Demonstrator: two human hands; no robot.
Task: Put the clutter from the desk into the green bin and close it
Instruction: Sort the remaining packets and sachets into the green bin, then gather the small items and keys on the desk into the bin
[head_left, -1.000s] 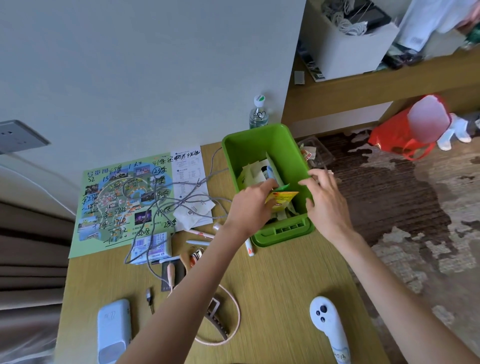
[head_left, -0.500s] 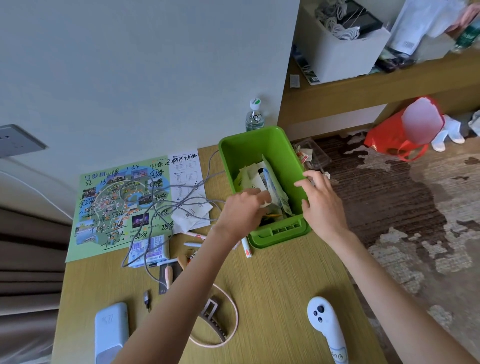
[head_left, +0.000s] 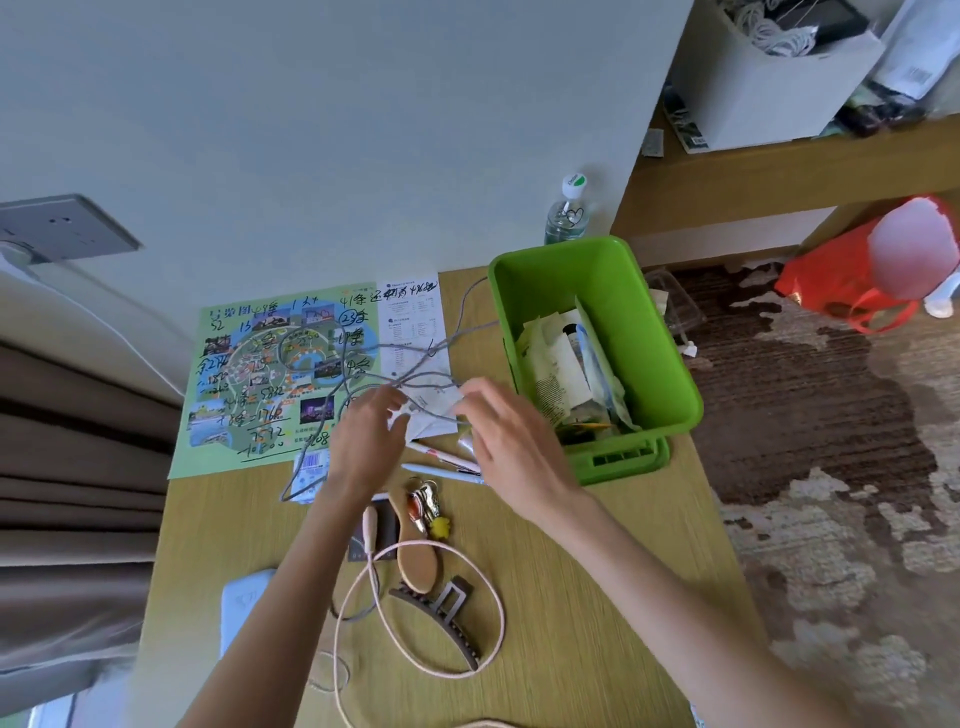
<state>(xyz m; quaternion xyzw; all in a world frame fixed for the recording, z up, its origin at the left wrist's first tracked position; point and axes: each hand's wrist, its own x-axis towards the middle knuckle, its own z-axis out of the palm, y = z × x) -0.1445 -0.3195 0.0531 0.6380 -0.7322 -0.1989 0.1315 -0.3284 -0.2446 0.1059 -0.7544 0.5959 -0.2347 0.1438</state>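
Observation:
The green bin (head_left: 670, 332) stands open at the desk's right edge, with papers and packets (head_left: 566, 364) piled inside. My left hand (head_left: 371, 441) and my right hand (head_left: 504, 431) hover side by side just left of the bin, over a folded white paper (head_left: 434, 421) and the tangled grey cable (head_left: 363, 332). Both hands have loosely spread fingers whose tips meet the paper and cable; neither plainly grips anything. Pens (head_left: 441, 457) lie just below the hands.
A scribbled map sheet (head_left: 260, 374) covers the desk's far left. Nearer me lie a key ring (head_left: 426, 509), wooden brush (head_left: 415, 561), hair claw (head_left: 447, 613), pink cable (head_left: 467, 665) and white power bank (head_left: 244, 608). A water bottle (head_left: 569, 213) stands behind the bin.
Both hands came out of the bin and moved left to the paper and grey cable. The yellow packet the left hand held is no longer in it.

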